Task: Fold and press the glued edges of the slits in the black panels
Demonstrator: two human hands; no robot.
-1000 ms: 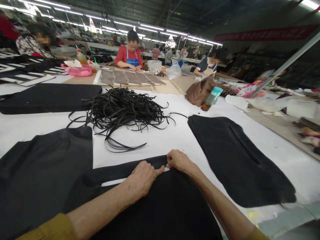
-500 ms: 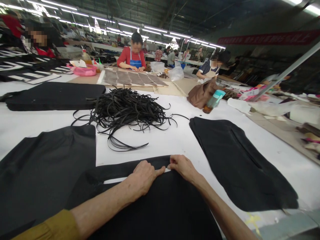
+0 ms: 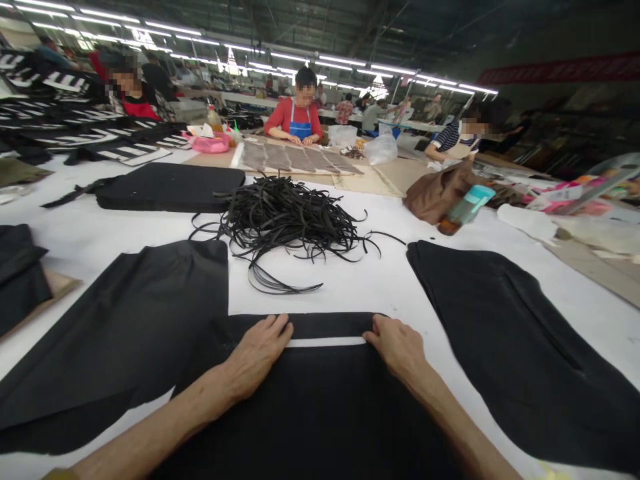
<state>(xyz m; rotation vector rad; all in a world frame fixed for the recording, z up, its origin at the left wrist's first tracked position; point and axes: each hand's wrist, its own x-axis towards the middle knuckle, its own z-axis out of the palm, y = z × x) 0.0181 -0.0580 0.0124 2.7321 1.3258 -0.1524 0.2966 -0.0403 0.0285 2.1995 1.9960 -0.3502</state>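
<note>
A black sheet [image 3: 310, 407] lies in front of me, with a long narrow slot near its far edge where white shows. My left hand [image 3: 263, 347] is closed on the strip beyond the slot, at the slot's left part. At the slot's right end my right hand [image 3: 397, 343] pinches the same strip, thumb at the slot. Another black sheet [image 3: 150, 313] spreads to the left, and a stack of black slotted pieces [image 3: 515, 347] rests on the right.
Beyond the hands lie a heap of thin black strips [image 3: 295, 217] and a black stack [image 3: 170, 187]. A teal-lidded bottle [image 3: 465, 210] leans by brown cloth [image 3: 433, 193]. A pink basket [image 3: 210, 143] stands farther back. Several people work across the white table [image 3: 350, 287].
My left hand has moved left along the strip, away from my right hand, uncovering the slot between them. The view has turned left, so the surroundings appear farther right.
</note>
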